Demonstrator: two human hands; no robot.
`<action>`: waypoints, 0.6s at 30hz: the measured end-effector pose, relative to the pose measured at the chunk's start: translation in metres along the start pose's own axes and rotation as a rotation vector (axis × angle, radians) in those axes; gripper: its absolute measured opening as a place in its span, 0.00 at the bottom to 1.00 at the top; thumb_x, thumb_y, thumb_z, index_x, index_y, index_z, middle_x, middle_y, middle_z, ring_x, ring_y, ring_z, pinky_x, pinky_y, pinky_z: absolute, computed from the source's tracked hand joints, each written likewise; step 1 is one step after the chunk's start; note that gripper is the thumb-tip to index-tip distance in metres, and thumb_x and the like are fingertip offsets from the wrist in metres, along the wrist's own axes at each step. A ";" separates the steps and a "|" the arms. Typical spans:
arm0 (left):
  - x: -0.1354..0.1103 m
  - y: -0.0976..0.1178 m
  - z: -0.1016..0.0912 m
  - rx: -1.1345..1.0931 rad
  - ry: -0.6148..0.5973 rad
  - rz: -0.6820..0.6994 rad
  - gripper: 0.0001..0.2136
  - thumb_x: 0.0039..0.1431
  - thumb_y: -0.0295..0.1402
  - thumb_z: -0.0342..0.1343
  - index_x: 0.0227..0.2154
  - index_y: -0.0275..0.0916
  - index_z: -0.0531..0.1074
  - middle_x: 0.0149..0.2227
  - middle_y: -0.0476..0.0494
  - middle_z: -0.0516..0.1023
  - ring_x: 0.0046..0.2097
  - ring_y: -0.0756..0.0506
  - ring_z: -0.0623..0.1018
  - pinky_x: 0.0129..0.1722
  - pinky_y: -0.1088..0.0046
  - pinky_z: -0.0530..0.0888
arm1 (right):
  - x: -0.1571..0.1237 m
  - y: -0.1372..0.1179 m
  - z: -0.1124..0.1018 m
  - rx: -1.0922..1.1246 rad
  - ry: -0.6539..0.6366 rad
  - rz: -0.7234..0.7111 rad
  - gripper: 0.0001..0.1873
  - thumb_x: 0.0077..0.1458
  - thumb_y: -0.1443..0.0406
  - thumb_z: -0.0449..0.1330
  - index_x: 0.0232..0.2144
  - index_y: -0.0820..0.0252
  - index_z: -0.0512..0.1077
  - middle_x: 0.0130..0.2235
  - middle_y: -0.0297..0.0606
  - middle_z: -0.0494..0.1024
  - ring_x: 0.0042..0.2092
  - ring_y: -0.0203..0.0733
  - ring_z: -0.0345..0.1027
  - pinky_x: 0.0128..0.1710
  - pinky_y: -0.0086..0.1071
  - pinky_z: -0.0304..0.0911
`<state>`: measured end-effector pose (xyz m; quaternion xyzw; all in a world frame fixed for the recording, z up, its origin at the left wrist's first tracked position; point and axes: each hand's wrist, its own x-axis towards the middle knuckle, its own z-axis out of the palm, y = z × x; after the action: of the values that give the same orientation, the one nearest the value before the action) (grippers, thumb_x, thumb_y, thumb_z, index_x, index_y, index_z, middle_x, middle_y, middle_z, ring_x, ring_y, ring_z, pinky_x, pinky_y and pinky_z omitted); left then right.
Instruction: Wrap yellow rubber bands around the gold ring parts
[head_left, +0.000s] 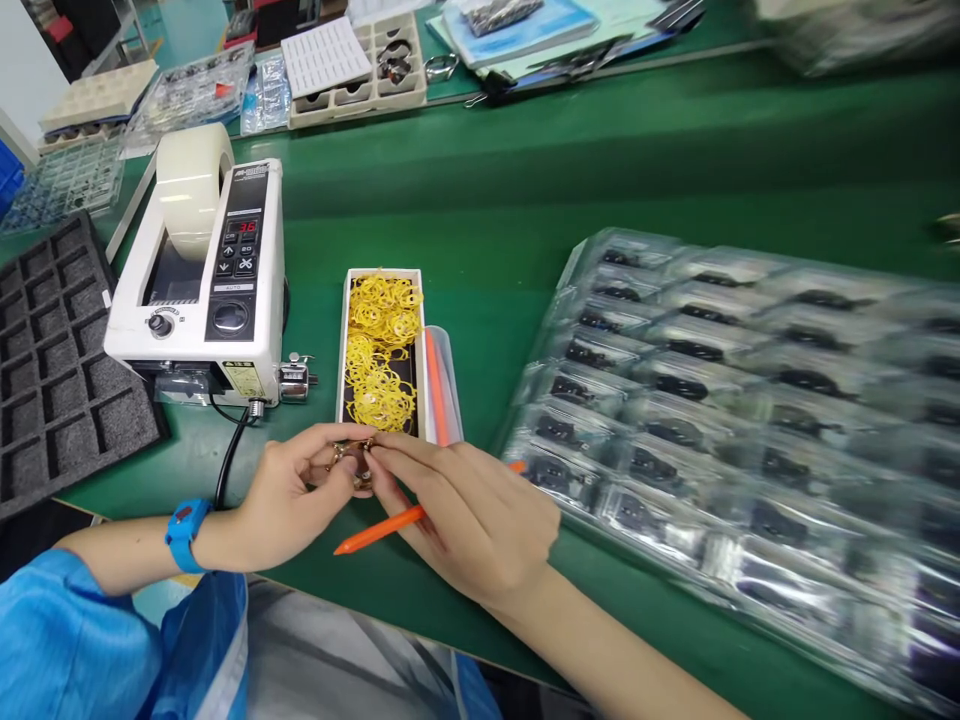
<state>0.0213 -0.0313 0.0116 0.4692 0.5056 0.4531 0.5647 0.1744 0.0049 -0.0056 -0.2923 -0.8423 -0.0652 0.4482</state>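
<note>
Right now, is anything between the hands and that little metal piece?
Nothing visible: the left hand and right hand both pinch the small metal part, just in front of the box of yellow bands.

Both hands meet over the green table (525, 200): the left hand (289, 495) and right hand (469, 515) pinch a small metal part (352, 462). An orange pen (382, 528) lies under the right hand, just below a box of yellow rubber bands (381, 345).

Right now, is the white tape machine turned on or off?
On. The white tape machine has red digits glowing on its small display, just above the buttons.
</note>
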 end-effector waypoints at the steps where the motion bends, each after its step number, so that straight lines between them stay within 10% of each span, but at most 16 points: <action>1: -0.001 0.000 0.000 0.039 0.002 0.022 0.12 0.59 0.30 0.54 0.45 0.34 0.74 0.29 0.46 0.79 0.30 0.52 0.77 0.34 0.78 0.76 | 0.000 0.000 -0.001 0.002 -0.004 -0.012 0.04 0.59 0.73 0.59 0.37 0.63 0.69 0.30 0.45 0.82 0.26 0.40 0.71 0.26 0.31 0.64; 18: -0.005 -0.001 -0.002 0.199 -0.030 0.135 0.13 0.62 0.28 0.49 0.47 0.31 0.71 0.30 0.45 0.78 0.31 0.51 0.77 0.35 0.78 0.77 | -0.003 -0.001 -0.002 -0.024 0.018 -0.024 0.05 0.58 0.73 0.60 0.37 0.63 0.70 0.31 0.44 0.83 0.25 0.39 0.69 0.26 0.31 0.62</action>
<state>0.0194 -0.0364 0.0112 0.5626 0.5070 0.4306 0.4909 0.1763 0.0021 -0.0068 -0.2868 -0.8408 -0.0832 0.4516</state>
